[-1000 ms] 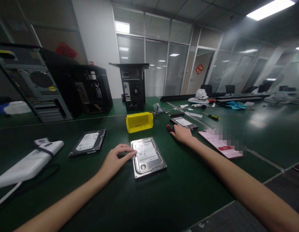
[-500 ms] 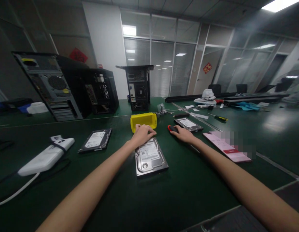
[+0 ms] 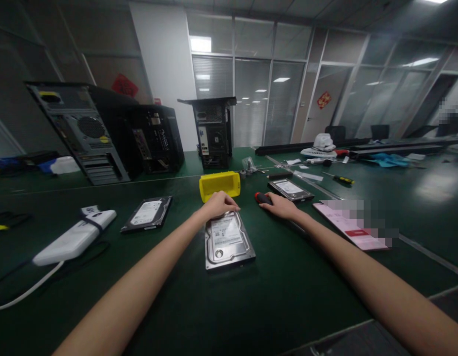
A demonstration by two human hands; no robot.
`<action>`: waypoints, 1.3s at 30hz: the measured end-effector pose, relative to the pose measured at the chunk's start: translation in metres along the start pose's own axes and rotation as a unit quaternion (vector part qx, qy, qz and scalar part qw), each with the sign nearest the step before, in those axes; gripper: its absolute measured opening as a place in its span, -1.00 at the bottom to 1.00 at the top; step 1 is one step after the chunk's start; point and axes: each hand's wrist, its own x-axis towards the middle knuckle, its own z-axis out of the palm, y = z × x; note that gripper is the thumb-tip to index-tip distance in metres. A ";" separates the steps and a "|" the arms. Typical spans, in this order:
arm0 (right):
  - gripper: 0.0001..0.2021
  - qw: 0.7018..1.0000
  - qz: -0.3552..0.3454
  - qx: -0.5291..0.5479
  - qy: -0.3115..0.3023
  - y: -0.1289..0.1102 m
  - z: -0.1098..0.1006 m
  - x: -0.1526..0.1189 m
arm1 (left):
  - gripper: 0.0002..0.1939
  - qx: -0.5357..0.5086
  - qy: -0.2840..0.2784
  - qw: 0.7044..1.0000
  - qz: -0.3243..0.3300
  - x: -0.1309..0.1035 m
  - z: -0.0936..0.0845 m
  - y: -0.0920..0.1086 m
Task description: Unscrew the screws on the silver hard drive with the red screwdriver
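Observation:
In the head view a silver hard drive (image 3: 229,240) lies label up on the green table in front of me. My left hand (image 3: 218,203) reaches over its far end, fingers bent and closed on that edge, the fingertips partly hidden. Just behind stands a yellow plastic box (image 3: 220,186), its hollow side facing me. My right hand (image 3: 281,205) is wrapped around the red-and-black handle of a screwdriver (image 3: 264,199). The tool lies low along the table, its shaft mostly covered by the hand and forearm. Beyond that hand is another hard drive (image 3: 290,189).
To the left are a third hard drive (image 3: 147,213) and a white power strip (image 3: 75,237) with its cable. Computer cases (image 3: 216,131) stand at the back. On the right lie a pink phone-like slab (image 3: 347,225) and a yellow-and-black screwdriver (image 3: 343,180).
The view has turned slightly. My left hand sits a little lower over the hard drive's far end, and the drive has shifted slightly left. My right hand still holds the screwdriver.

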 end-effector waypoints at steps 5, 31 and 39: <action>-0.48 1.000 -0.004 -0.001 -0.004 0.000 -0.001 0.000 | -0.77 0.010 -0.019 1.000 -0.013 0.007 -0.004 0.004; -0.49 1.000 -0.001 -0.009 -0.004 -0.004 -0.003 -0.004 | -0.83 -0.011 -0.132 0.987 -0.086 0.029 -0.025 0.004; -0.47 1.000 -0.002 -0.011 -0.001 -0.003 -0.001 -0.003 | -0.79 -0.066 -0.194 0.968 -0.144 0.031 -0.028 0.005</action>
